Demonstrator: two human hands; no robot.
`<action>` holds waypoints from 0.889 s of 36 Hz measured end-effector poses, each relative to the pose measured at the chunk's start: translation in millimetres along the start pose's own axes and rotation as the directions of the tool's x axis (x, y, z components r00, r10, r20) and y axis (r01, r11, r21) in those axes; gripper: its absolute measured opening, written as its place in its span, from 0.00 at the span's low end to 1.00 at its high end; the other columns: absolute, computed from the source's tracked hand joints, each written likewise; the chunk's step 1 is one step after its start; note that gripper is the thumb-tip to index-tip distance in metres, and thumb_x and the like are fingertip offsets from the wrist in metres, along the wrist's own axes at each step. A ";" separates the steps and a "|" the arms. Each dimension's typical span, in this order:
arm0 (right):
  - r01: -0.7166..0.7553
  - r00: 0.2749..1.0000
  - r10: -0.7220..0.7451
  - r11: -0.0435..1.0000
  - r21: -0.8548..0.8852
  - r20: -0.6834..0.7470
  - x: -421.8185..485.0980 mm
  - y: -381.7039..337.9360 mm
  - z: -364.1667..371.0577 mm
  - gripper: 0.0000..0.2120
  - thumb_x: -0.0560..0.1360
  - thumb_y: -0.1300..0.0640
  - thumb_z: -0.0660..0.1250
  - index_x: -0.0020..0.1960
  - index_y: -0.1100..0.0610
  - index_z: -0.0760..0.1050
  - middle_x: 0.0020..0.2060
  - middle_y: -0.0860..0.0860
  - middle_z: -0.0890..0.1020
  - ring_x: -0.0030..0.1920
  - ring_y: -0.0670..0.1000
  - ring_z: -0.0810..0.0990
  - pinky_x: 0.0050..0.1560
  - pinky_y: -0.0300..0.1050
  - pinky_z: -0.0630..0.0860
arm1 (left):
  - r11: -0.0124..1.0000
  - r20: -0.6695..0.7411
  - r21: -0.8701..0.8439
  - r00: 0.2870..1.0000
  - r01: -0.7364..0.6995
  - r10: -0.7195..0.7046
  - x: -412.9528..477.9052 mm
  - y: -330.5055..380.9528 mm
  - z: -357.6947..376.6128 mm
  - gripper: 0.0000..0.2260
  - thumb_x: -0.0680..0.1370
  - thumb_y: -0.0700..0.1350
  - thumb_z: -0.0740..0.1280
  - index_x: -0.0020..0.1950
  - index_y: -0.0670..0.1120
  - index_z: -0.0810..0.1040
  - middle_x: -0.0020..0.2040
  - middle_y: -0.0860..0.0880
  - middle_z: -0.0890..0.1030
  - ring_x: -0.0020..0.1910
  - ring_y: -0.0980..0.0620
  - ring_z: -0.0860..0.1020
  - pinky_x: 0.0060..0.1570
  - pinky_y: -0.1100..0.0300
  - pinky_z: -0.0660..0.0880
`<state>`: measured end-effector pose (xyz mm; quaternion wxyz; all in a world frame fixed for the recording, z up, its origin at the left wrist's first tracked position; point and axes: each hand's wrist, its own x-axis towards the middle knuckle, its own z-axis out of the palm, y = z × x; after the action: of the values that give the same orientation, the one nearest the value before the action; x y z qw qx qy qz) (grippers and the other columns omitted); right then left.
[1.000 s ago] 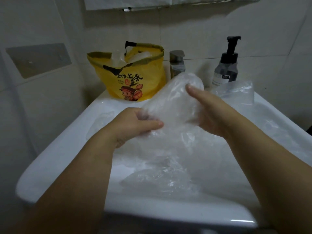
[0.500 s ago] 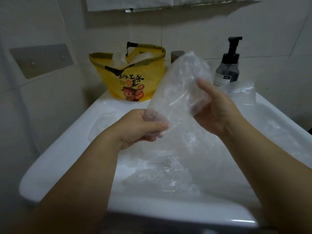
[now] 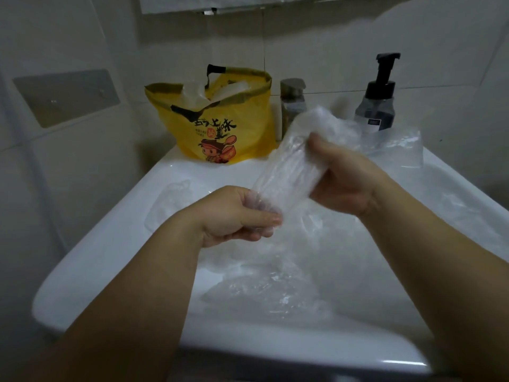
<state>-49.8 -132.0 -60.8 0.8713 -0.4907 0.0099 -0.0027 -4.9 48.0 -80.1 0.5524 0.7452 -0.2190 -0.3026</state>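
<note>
The work in hand seems to be the tidying of clear plastic bags at a white sink point(image 3: 110, 244), and I judge it to be somewhere in the middle. One clear plastic bag point(image 3: 286, 172) is already gathered into a loose, long roll and is held in the air above the basin, slanting up and away from the person. The left grip point(image 3: 237, 216) pinches the lower end of this roll between the thumb and the curled fingers. The right grip point(image 3: 344, 183) is closed around the middle of the roll, a little above and beyond the left grip, and the upper end stands free past it. The roll looks loose, so it probably needs more pressing or folding before it is finished. Below both grips, more crumpled bags point(image 3: 270, 296) lie in the basin, and another one point(image 3: 399, 150) rests on the rim just beyond the right grip; these seem not yet handled. Beyond the left grip stands a yellow bag point(image 3: 220, 128) with pale plastic showing at its mouth, perhaps the place for the finished ones, but I cannot tell this for sure.
</note>
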 end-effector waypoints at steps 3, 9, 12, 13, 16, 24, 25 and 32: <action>-0.010 0.999 0.012 0.999 0.041 -0.046 -4.3 -4.9 -2.8 0.14 0.80 0.52 0.60 0.61 0.59 0.73 0.41 0.53 0.84 0.41 0.51 0.84 0.45 0.49 0.77 | 0.996 0.038 0.066 0.997 0.058 -0.061 -0.4 -1.8 -1.1 0.02 0.72 0.38 0.73 0.43 0.44 0.82 0.36 0.50 0.84 0.32 0.59 0.81 0.32 0.69 0.76; -0.074 0.997 0.079 0.983 -0.170 0.021 -7.4 8.1 5.1 0.16 0.80 0.51 0.60 0.63 0.58 0.74 0.49 0.55 0.82 0.52 0.55 0.82 0.54 0.54 0.77 | 0.991 0.063 0.131 0.998 0.005 -0.013 -1.1 -4.7 0.6 0.13 0.67 0.45 0.76 0.50 0.44 0.83 0.42 0.49 0.85 0.42 0.53 0.83 0.42 0.62 0.78; -0.092 0.995 0.099 0.972 -0.216 0.020 -8.7 10.1 8.1 0.18 0.79 0.51 0.60 0.64 0.59 0.73 0.54 0.58 0.82 0.56 0.58 0.81 0.58 0.55 0.77 | 0.995 -0.016 0.031 0.996 -0.090 0.091 1.5 -0.9 3.4 0.16 0.62 0.49 0.75 0.45 0.42 0.83 0.39 0.46 0.84 0.39 0.50 0.81 0.42 0.59 0.77; -0.095 0.995 0.100 0.973 -0.209 0.014 -8.4 9.3 8.3 0.18 0.79 0.50 0.61 0.64 0.59 0.73 0.55 0.58 0.82 0.56 0.58 0.81 0.56 0.54 0.78 | 0.995 -0.039 0.018 0.994 -0.103 0.104 2.3 -1.2 3.3 0.14 0.61 0.47 0.75 0.44 0.42 0.84 0.39 0.45 0.85 0.39 0.49 0.82 0.43 0.58 0.78; -0.056 0.996 0.046 0.989 -0.135 -0.077 -8.2 3.2 6.5 0.18 0.77 0.54 0.65 0.64 0.60 0.74 0.53 0.57 0.83 0.50 0.55 0.84 0.46 0.49 0.82 | 0.998 -0.061 -0.002 0.996 -0.069 0.069 2.4 -3.4 0.9 0.09 0.67 0.41 0.75 0.46 0.41 0.84 0.42 0.43 0.86 0.41 0.49 0.84 0.42 0.59 0.81; 0.035 0.996 -0.060 0.951 -0.308 -0.073 -8.3 16.8 13.5 0.20 0.75 0.60 0.68 0.65 0.62 0.72 0.55 0.59 0.82 0.52 0.57 0.83 0.51 0.51 0.81 | 0.973 -0.043 -0.218 0.997 -0.073 0.065 0.9 4.2 -2.2 0.21 0.69 0.46 0.71 0.60 0.39 0.79 0.54 0.40 0.84 0.54 0.43 0.82 0.56 0.49 0.79; 0.042 0.997 -0.061 0.952 -0.304 -0.055 -7.8 17.1 14.1 0.25 0.74 0.59 0.69 0.69 0.61 0.68 0.57 0.58 0.81 0.52 0.57 0.83 0.51 0.51 0.82 | 0.970 -0.063 -0.232 0.996 -0.069 0.055 1.6 4.1 -3.0 0.18 0.72 0.43 0.71 0.60 0.38 0.79 0.54 0.39 0.83 0.53 0.42 0.82 0.55 0.49 0.79; 0.273 0.948 -0.310 0.679 -0.682 0.071 -13.4 17.8 11.4 0.41 0.75 0.70 0.60 0.73 0.34 0.51 0.76 0.48 0.57 0.70 0.54 0.66 0.48 0.38 0.78 | 0.847 -0.226 -0.529 0.971 -0.056 -0.077 8.0 5.7 -14.4 0.08 0.80 0.40 0.61 0.51 0.40 0.79 0.34 0.45 0.83 0.30 0.51 0.82 0.27 0.62 0.77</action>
<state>-63.0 -112.8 -70.0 0.6167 -0.7715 -0.0461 -0.1497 10.9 51.0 -73.3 0.7574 0.5953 -0.0547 -0.2627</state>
